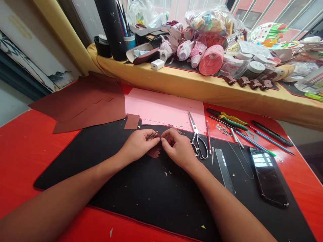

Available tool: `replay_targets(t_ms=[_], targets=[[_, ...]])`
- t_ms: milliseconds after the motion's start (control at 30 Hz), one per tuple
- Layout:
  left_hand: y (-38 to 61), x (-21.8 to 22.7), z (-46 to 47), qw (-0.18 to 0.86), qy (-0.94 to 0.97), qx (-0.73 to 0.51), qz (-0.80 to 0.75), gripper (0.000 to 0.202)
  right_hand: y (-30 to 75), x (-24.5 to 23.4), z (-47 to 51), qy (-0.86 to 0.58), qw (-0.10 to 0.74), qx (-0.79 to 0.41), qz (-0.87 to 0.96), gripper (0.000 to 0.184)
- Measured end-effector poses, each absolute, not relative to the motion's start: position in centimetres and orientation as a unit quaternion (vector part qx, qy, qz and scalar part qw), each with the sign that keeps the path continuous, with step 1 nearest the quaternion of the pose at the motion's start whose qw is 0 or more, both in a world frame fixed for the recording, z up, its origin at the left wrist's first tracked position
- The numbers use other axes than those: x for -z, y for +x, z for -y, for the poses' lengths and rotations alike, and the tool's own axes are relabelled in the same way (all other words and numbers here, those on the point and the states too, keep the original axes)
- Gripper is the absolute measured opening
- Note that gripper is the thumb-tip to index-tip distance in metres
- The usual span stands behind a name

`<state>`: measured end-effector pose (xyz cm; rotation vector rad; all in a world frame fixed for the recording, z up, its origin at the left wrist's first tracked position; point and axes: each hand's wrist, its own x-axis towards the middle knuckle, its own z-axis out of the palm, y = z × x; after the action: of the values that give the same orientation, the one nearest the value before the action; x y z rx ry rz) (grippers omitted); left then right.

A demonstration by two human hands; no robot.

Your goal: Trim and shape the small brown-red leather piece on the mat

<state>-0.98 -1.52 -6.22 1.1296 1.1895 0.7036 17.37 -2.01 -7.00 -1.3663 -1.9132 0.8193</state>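
My left hand (138, 143) and my right hand (178, 146) meet over a black mat (141, 205), thumbs and fingertips pinched close together. Between them is a small brown paper piece (154, 154) with a notched lower edge, partly covered by the fingers. A thin, metallic-looking sliver shows at the left fingertips; its kind is too small to tell. Just behind the right hand lies a narrow brown strip (175, 128). Silver scissors (194, 129) rest to the right of that hand, and a small brown rectangle (132, 121) lies beyond the left.
Large brown sheets (88, 104) and a pink sheet (169, 106) lie at the back. On the right are a clear ruler (224, 169), a phone (268, 176), pliers (228, 119), a pencil (208, 137) and small metal rings (222, 129). A crowded windowsill (176, 75) runs behind.
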Motion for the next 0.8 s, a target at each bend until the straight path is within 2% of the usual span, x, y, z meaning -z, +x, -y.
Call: replay_targets(t_ms=[467, 800], targets=[[-1.06, 6.54, 1.53, 0.611, 0.518, -0.294, -0.521, 0.018, 17.30, 7.15, 2.01, -0.532, 0.297, -0.296, 0.736, 0.004], [-0.96, 6.80, 1.89, 0.492, 0.618, -0.266, -0.552, 0.018, 17.19, 7.12, 1.97, -0.541, 0.305, -0.301, 0.724, 0.004]])
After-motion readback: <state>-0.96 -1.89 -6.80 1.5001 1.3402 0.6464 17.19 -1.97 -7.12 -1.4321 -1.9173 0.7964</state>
